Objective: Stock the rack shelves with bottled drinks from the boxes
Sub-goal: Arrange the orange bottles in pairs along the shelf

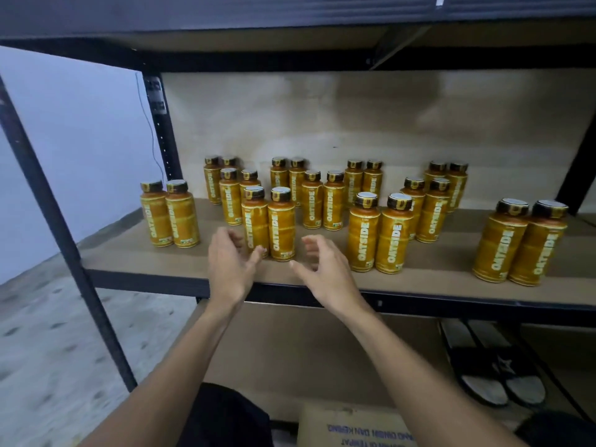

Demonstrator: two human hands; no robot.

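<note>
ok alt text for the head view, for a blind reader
A person's open left hand and right hand reach toward a front pair of yellow Oatside bottles on a rack shelf, holding nothing. Across the shelf other bottles stand upright in pairs; a cardboard box and black sandals sit below.

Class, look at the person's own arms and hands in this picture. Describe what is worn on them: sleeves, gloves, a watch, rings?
The left forearm and right forearm are bare as far as the frame shows; no sleeve reaches them. The left hand and right hand wear no gloves, and no watch, bracelet or ring shows.
</note>
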